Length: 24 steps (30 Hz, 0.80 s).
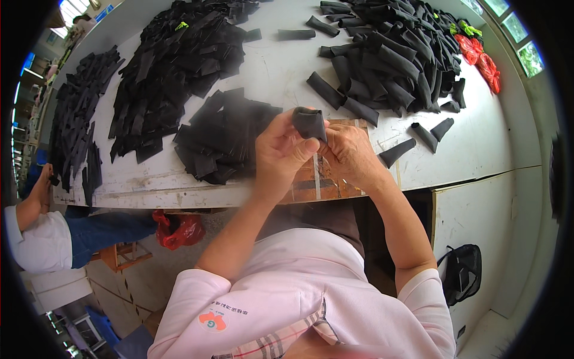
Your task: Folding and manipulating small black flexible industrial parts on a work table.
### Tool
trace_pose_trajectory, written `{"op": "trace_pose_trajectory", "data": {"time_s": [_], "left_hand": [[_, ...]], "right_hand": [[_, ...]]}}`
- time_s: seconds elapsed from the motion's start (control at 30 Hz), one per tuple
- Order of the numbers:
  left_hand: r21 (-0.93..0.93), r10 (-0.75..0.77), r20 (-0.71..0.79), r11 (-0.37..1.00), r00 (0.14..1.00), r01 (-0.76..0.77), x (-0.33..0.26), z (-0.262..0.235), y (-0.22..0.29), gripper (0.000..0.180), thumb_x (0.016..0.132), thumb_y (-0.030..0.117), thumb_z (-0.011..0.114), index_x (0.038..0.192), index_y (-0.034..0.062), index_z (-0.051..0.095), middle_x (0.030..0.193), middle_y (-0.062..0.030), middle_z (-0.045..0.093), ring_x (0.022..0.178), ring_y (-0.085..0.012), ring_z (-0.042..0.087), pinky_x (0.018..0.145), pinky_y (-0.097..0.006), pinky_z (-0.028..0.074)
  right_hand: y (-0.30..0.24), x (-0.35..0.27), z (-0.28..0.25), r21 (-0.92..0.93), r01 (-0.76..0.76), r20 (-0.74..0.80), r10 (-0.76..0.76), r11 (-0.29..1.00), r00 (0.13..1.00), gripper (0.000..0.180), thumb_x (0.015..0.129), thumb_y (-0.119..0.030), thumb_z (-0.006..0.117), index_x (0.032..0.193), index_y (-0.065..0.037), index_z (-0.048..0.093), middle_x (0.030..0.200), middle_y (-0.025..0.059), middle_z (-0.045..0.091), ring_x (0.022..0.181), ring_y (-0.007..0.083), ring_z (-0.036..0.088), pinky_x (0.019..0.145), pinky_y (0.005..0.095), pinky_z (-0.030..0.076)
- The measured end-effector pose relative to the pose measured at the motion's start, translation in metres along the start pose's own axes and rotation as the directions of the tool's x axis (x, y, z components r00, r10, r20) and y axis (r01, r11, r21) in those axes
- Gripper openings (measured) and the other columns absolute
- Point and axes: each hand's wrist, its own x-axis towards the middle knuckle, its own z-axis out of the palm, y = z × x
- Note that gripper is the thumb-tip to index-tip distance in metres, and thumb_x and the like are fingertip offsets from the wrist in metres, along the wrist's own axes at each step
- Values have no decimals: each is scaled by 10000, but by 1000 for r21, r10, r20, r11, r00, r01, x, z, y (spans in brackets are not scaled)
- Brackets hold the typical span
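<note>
Both hands hold one black sleeve above the desk. The left hand pinches its lower edge with the fingers; the right hand grips it from beside. Flat black pieces lie just left of the sleeve, rolled ones beyond it.

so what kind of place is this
Likely a small workshop for hand piecework: a long white worktable heaped with flat black fabric pieces and rolled black tubes, both hands working one tube.

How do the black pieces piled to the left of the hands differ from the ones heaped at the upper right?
The left stack holds flat, unrolled strips lying fanned; the right heap holds pieces rolled into tubes, piled loosely. The left stack sits nearer the hands. Both are black and lie on the white table.
</note>
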Motion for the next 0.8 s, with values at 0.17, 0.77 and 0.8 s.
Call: {"op": "trace_pose_trajectory", "data": {"time_s": [0.17, 0.77, 0.8], "left_hand": [[259, -87, 186, 965, 979, 37, 17, 2, 15, 125, 748, 13, 635, 868, 5, 600, 791, -48, 620, 729, -96, 574, 654, -204, 459], [755, -29, 307, 615, 951, -225, 22, -7, 4, 113, 711, -1, 651, 811, 18, 602, 713, -15, 574, 618, -56, 497, 563, -207, 412], [787, -52, 305, 575, 951, -222, 25, -9, 4, 121, 720, -3, 643, 833, 16, 605, 725, -25, 583, 633, -63, 514, 579, -209, 422]], "right_hand": [[2, -4, 7, 66, 33, -87, -27, 997, 996, 164, 804, -191, 534, 743, -39, 545, 580, 128, 531, 574, 312, 530, 517, 391, 399], [16, -14, 28, 312, 6, -87, 22, 950, 996, 225, 829, -213, 527, 716, -29, 589, 658, 124, 565, 601, 321, 551, 527, 359, 434], [17, -12, 30, 401, -66, -43, 90, 914, 995, 202, 819, -205, 534, 724, -37, 595, 660, 120, 563, 607, 315, 552, 528, 361, 432]]}}
